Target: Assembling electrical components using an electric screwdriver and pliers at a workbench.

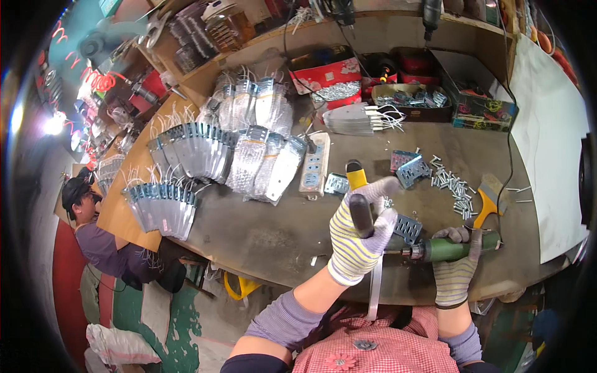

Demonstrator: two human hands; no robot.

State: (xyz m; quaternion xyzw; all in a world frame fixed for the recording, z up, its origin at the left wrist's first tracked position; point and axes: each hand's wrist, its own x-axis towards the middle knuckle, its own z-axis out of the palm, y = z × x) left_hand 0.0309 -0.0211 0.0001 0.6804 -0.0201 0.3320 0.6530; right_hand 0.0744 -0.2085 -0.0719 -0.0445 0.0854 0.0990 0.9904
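- We work at a wide brown workbench (273, 230), and most of what lies on it sits toward its far side.
- Rows of flat silver metal plates with white wires (186, 152) are fanned out on a wooden board at our left, with a further bunch (163, 208) at that board's near corner.
- More of these plates, in clear bags (267, 158), lie beside a white power strip (314, 163).
- Our left hand (360, 233), in a yellow-and-grey striped glove, is closed in a full fist around the black grip of a yellow-handled screwdriver (357, 196), which stands upright above the bench's near edge.
- Our right hand (457, 267), in a matching glove, is wrapped around the green body of a powered driver (451, 248) that lies level, its chuck pointing left toward the other hand.
- A thin metal strip (375, 286) hangs down from under the left fist, over our red checked shirt.
- A small perforated metal bracket (407, 228) sits just between the two tools, touching or nearly touching the driver's tip; we cannot tell which.
- A brush with an orange handle (488, 199) lies just beyond the right hand.
- Loose silver screws (454, 186) are scattered near that brush.
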